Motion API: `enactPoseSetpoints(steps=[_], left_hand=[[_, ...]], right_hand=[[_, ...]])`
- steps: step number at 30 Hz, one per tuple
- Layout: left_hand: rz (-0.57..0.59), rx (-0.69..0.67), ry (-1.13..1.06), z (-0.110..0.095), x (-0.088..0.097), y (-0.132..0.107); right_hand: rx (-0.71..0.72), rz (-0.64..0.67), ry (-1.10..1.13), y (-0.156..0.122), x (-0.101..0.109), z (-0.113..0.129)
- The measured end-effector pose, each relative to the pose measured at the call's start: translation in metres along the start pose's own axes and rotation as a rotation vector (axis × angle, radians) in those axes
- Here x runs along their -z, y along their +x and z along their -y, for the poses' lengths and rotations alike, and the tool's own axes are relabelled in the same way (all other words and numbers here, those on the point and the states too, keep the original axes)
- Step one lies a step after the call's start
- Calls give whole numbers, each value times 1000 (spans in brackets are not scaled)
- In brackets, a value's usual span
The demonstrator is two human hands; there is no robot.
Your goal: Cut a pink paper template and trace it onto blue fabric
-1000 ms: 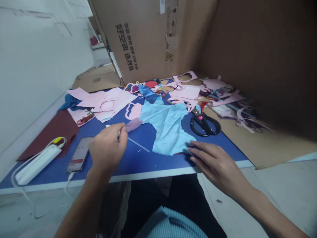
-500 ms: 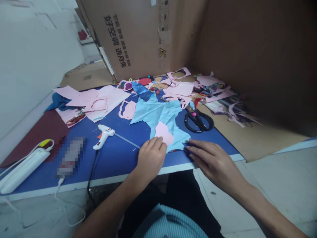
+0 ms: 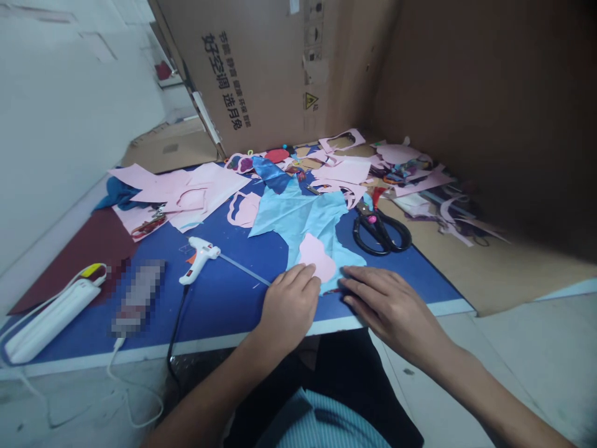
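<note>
Left hand [image 3: 291,305], shifted rightward since one second ago, touches the lower edge of a flat, wavy-edged pink piece [image 3: 316,258] on pale-blue cloth [image 3: 303,211]; thumb hidden, pinch undetermined. Right hand [image 3: 392,302]: fingers at cloth's lower edge, grip undetermined. Black-handled metal scissors [image 3: 380,231] lie just right; white plastic glue gun [image 3: 200,258] left. Brown cardboard panel [image 3: 265,62] behind reads "好空调 选月兔".

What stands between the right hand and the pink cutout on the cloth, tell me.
Nothing visible blocks the right hand from the pink cutout; only light blue cloth shows in the narrow gap. The scissors lie aside.
</note>
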State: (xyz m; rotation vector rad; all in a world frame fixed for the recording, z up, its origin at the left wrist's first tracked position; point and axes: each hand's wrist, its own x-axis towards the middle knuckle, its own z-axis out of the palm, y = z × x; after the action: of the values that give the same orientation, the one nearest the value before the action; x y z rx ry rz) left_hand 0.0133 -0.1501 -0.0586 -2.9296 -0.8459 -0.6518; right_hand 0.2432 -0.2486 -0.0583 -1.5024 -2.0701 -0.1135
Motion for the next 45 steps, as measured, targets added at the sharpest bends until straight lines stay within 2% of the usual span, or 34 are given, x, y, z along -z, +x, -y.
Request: enactPoseSetpoints(steps=[14, 21, 26, 30, 33, 38, 41, 45], left_hand=[[55, 4, -70, -4, 3, 2], [46, 6, -79, -4, 6, -2], [65, 2, -77, -5, 6, -3], [77, 5, -96, -7, 6, -3], [61, 28, -154, 0, 11, -4], [-6, 164, -150, 23, 26, -7], [15, 151, -129, 27, 30, -10], [81, 73, -107, 17, 27, -12]], right_hand=[[16, 29, -51, -1, 3, 1], [20, 58, -82, -1, 6, 0], [17, 54, -90, 7, 11, 5], [36, 53, -72, 15, 6, 12], [36, 89, -69, 15, -1, 14], [3, 124, -79, 6, -6, 9], [11, 127, -81, 2, -6, 7], [7, 129, -89, 2, -6, 8]])
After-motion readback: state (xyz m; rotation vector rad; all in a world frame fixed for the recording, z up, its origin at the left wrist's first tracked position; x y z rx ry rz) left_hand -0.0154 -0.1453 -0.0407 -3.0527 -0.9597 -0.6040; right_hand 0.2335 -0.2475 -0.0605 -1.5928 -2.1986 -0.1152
